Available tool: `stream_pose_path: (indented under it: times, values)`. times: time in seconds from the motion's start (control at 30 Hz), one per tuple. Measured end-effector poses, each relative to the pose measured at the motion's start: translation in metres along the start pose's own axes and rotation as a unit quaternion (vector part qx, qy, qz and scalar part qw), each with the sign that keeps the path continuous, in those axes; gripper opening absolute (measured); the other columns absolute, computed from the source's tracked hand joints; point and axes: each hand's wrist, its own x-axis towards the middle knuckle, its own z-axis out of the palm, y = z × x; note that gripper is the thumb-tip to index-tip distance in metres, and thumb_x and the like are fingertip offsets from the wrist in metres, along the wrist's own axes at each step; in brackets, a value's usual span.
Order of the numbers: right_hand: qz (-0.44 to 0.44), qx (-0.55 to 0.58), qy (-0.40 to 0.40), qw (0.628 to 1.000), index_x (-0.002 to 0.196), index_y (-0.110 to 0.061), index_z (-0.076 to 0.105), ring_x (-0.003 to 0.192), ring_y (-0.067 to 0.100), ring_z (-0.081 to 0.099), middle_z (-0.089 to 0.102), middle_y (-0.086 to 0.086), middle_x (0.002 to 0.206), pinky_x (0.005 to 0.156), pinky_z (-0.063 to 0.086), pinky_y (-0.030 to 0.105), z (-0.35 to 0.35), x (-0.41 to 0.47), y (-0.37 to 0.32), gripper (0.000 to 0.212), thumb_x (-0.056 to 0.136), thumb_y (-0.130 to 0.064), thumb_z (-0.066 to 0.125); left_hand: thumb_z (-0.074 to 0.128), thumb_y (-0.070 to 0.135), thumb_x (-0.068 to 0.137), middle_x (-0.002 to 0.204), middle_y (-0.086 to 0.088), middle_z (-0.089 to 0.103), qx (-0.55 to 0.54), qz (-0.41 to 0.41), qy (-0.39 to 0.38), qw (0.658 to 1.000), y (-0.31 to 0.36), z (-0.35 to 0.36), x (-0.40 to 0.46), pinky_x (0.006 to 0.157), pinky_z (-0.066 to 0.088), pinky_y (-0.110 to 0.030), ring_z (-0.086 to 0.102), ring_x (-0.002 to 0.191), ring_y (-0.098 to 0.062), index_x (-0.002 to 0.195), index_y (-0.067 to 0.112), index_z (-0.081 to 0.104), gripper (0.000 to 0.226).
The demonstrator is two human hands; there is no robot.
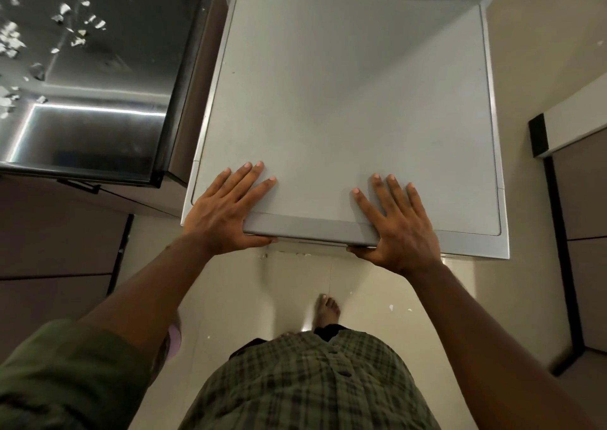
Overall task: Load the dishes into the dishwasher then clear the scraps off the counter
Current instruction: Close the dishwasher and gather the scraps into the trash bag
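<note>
Lid: the grey dishwasher lid [345,101] fills the middle of your view, lying flat and nearly shut; its near edge sits just above the white body [473,242].
Left hand: your left hand [226,213] lies on the lid's near left corner, fingers [244,180] straight and spread flat on top, thumb hooked under the near edge, so it grips the lid.
Right hand: your right hand [399,229] lies on the lid's near right part, fingers [394,193] straight and spread on top, thumb tucked under the edge, gripping the lid the same way.
Counter: the dark glossy counter [98,108] stands just left of the lid, with a light strip mirrored in it.
Scraps: white paper scraps [62,12] lie scattered over the counter's far and left parts, well apart from the lid.
Floor: pale tile floor [249,298] lies on your side of the lid, with a few white flecks and your bare foot [326,311].
Dishes: you cannot see any under the lid.
</note>
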Motion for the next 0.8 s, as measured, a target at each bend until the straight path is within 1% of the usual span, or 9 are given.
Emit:
stream_pose_path:
  times: [0.23, 0.4, 0.6, 0.8]
  values:
    - [-0.003, -0.005, -0.012, 1.000, 0.168, -0.025, 0.017, 0.160, 0.040, 0.007, 0.009, 0.018, 0.174, 0.127, 0.012, 0.062, 0.0000, 0.0008, 0.0000, 0.109, 0.084, -0.087, 0.048, 0.048, 0.091, 0.081, 0.175, -0.007, 0.004, 0.001, 0.000, -0.006, 1.000, -0.0001, -0.0008, 0.0010, 0.130, 0.015, -0.052, 0.005, 0.162, -0.025, 0.167, 0.024, 0.013, 0.114]
    - [-0.002, -0.004, -0.006, 1.000, 0.168, -0.025, 0.017, 0.161, 0.040, 0.007, 0.008, 0.018, 0.174, 0.127, 0.011, 0.061, 0.0017, 0.0003, 0.0005, 0.109, 0.083, -0.087, 0.047, 0.046, 0.091, 0.082, 0.175, -0.007, 0.004, -0.002, 0.003, 0.005, 1.000, -0.0010, 0.0025, -0.0002, 0.130, 0.014, -0.051, 0.005, 0.162, -0.025, 0.167, 0.023, 0.014, 0.114]
    - [0.006, -0.010, -0.016, 1.000, 0.168, -0.028, 0.012, 0.161, 0.040, 0.004, 0.005, 0.016, 0.175, 0.127, 0.009, 0.061, 0.0016, -0.0009, -0.0011, 0.112, 0.081, -0.086, 0.053, 0.046, 0.091, 0.081, 0.175, -0.005, 0.007, -0.012, 0.001, 0.014, 1.000, 0.0014, 0.0021, -0.0005, 0.130, 0.016, -0.053, 0.007, 0.162, -0.023, 0.167, 0.023, 0.016, 0.114]
    - [-0.002, -0.011, -0.028, 1.000, 0.168, -0.028, 0.007, 0.161, 0.041, -0.001, 0.000, 0.016, 0.175, 0.126, 0.009, 0.063, 0.0027, -0.0006, -0.0011, 0.116, 0.081, -0.084, 0.056, 0.044, 0.092, 0.081, 0.175, -0.001, 0.007, -0.015, -0.013, 0.013, 1.000, 0.0012, 0.0016, -0.0019, 0.130, 0.016, -0.051, 0.007, 0.162, -0.020, 0.167, 0.028, 0.014, 0.112]
